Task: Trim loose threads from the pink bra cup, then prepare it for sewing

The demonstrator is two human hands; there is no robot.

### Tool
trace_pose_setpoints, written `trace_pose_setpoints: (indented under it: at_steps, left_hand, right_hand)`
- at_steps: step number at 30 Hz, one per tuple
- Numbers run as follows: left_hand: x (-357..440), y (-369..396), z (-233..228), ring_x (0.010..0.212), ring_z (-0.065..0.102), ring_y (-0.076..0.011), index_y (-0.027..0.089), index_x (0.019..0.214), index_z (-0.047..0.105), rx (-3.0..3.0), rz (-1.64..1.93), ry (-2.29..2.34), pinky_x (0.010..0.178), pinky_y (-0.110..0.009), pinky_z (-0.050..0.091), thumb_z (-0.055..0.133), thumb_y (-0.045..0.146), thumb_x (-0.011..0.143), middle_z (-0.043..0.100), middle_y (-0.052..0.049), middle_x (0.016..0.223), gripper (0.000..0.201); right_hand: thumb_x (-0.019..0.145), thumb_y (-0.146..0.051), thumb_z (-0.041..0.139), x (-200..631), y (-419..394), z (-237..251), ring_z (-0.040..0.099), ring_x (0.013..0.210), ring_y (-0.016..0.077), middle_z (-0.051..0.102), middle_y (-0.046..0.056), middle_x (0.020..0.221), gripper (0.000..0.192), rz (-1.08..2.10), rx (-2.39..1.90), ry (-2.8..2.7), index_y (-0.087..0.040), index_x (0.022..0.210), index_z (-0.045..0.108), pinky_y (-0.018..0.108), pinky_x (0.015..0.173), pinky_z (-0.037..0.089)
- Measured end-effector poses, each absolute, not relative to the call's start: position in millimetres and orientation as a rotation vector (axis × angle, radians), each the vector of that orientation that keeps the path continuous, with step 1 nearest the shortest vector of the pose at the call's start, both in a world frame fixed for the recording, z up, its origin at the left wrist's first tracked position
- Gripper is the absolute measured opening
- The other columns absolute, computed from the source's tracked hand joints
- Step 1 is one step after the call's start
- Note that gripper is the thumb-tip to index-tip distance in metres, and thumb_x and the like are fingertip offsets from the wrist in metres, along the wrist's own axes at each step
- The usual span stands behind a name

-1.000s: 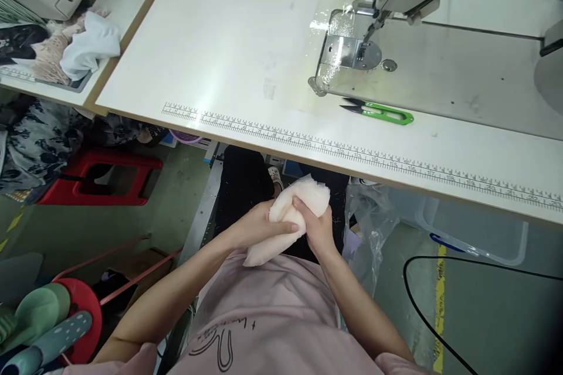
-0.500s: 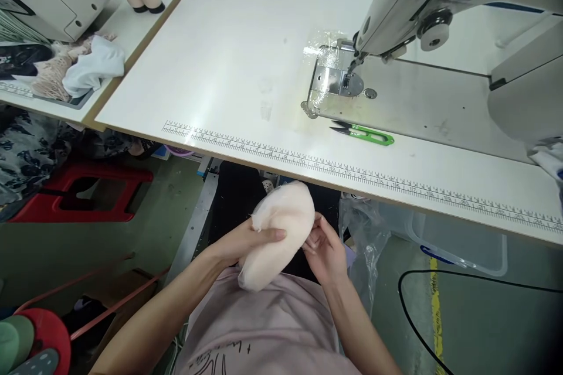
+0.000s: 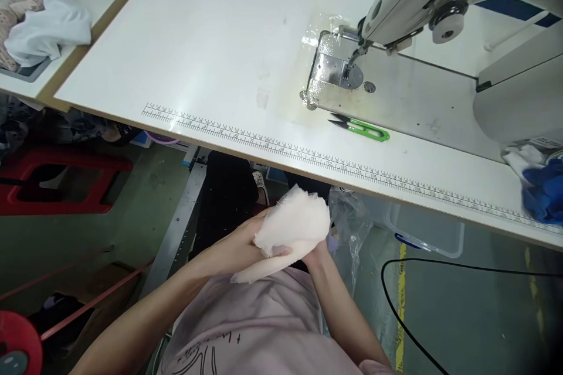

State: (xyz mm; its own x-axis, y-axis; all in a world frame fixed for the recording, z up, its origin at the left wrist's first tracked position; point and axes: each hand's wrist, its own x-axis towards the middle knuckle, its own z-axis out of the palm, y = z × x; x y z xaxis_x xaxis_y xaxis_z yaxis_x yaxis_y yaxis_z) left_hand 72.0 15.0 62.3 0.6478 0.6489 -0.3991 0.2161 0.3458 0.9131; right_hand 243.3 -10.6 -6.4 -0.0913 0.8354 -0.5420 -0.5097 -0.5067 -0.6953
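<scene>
A pale pink bra cup with sheer, frayed fabric at its edges is held over my lap, below the table's front edge. It is folded, its lower part sticking out to the left. My left hand grips it from the left, the thumb lying in the fold. Against its lower right side is my right hand, holding it from behind and beneath; the cup hides those fingers.
A sewing machine stands on the white table, with green thread snips beside its plate. A printed ruler runs along the front edge. Blue cloth lies at right, white cloth at left. A red stool stands below.
The bra cup has gone from an open oval to folded, its frayed edge now upward. My right hand has moved from beside it to behind it. The view has shifted right and down.
</scene>
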Motion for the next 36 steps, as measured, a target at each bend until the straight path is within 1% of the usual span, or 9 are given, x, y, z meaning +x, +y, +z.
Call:
trace_pose_setpoints:
  at_steps: [3, 5, 9, 11, 15, 17, 21, 28, 36]
  left_hand:
    - [70, 18, 67, 0.093, 0.059, -0.0186, 0.018, 0.100, 0.060, 1.418, 0.304, 0.926, 0.077, -0.026, 0.046, 0.056, 0.024, 0.087, 0.059, -0.004, 0.103, 0.014]
    - [66, 20, 71, 0.080, 0.057, -0.0158, 0.018, 0.088, 0.055, 1.584, 0.221, 1.028, 0.066, -0.024, 0.042, 0.051, 0.018, 0.086, 0.055, -0.003, 0.096, 0.005]
    - [52, 24, 76, 0.075, 0.056, -0.0152, 0.019, 0.093, 0.051, 1.773, 0.115, 1.217, 0.060, -0.024, 0.038, 0.045, 0.012, 0.085, 0.052, -0.003, 0.097, 0.012]
    - [44, 25, 77, 0.074, 0.056, -0.0150, 0.020, 0.094, 0.051, 1.833, 0.097, 1.279, 0.059, -0.024, 0.036, 0.044, 0.010, 0.084, 0.052, -0.003, 0.097, 0.015]
    - [34, 26, 81, 0.069, 0.054, -0.0130, 0.021, 0.092, 0.049, 1.918, 0.107, 1.369, 0.056, -0.025, 0.033, 0.044, 0.008, 0.082, 0.051, 0.000, 0.095, 0.017]
    - [33, 27, 85, 0.067, 0.053, -0.0128, 0.022, 0.092, 0.048, 1.965, 0.091, 1.405, 0.054, -0.025, 0.031, 0.043, 0.006, 0.082, 0.050, 0.000, 0.095, 0.019]
    - [38, 27, 90, 0.067, 0.053, -0.0143, 0.022, 0.101, 0.048, 2.124, -0.005, 1.488, 0.051, -0.026, 0.028, 0.042, 0.004, 0.081, 0.051, -0.001, 0.098, 0.027]
    - [47, 24, 93, 0.069, 0.053, -0.0155, 0.020, 0.106, 0.049, 2.371, -0.104, 1.567, 0.051, -0.027, 0.030, 0.040, 0.000, 0.082, 0.054, -0.003, 0.097, 0.033]
    - [55, 26, 99, 0.073, 0.056, -0.0178, 0.017, 0.110, 0.052, 2.488, -0.216, 1.664, 0.057, -0.029, 0.040, 0.040, -0.003, 0.083, 0.058, -0.004, 0.095, 0.036]
  right_hand:
    - [0.078, -0.069, 0.058, 241, -14, -15, 0.067, 0.098, 0.0305, 0.073, 0.006, 0.095, 0.046, 1.695, -1.312, -0.584, -0.026, 0.090, 0.072, 0.046, 0.082, 0.057]
    - [0.078, -0.057, 0.066, 245, -16, -13, 0.064, 0.103, 0.0287, 0.071, 0.004, 0.103, 0.034, 1.617, -1.391, -0.729, -0.028, 0.094, 0.072, 0.043, 0.087, 0.055]
    - [0.075, -0.031, 0.077, 268, -15, 25, 0.064, 0.092, 0.0263, 0.070, 0.003, 0.098, 0.013, 1.440, -1.459, -1.086, -0.026, 0.086, 0.073, 0.038, 0.081, 0.054]
    - [0.088, -0.022, 0.065, 283, -5, 57, 0.065, 0.080, 0.0218, 0.070, 0.002, 0.090, 0.010, 1.012, -1.436, -1.521, -0.027, 0.092, 0.073, 0.035, 0.073, 0.053]
    - [0.084, -0.009, 0.068, 302, 38, 113, 0.065, 0.091, 0.0240, 0.070, 0.003, 0.094, 0.030, -0.005, -1.246, -1.728, -0.029, 0.107, 0.071, 0.040, 0.083, 0.049]
    - [0.086, -0.012, 0.069, 296, 58, 127, 0.063, 0.094, 0.0240, 0.068, 0.003, 0.095, 0.021, 0.036, -1.218, -1.814, -0.027, 0.101, 0.071, 0.040, 0.083, 0.048]
    - [0.091, -0.023, 0.066, 266, 69, 125, 0.057, 0.085, 0.0220, 0.062, 0.005, 0.093, 0.010, 0.475, -1.038, -2.152, -0.023, 0.101, 0.069, 0.037, 0.072, 0.043]
    - [0.094, -0.022, 0.063, 249, 61, 105, 0.052, 0.086, 0.0201, 0.059, 0.003, 0.092, 0.004, 0.638, -1.034, -2.301, -0.022, 0.094, 0.067, 0.036, 0.073, 0.033]
    - [0.095, -0.025, 0.062, 266, 63, 107, 0.055, 0.081, 0.0190, 0.061, 0.001, 0.085, 0.010, 0.629, -1.161, -2.051, -0.023, 0.087, 0.068, 0.037, 0.076, 0.038]
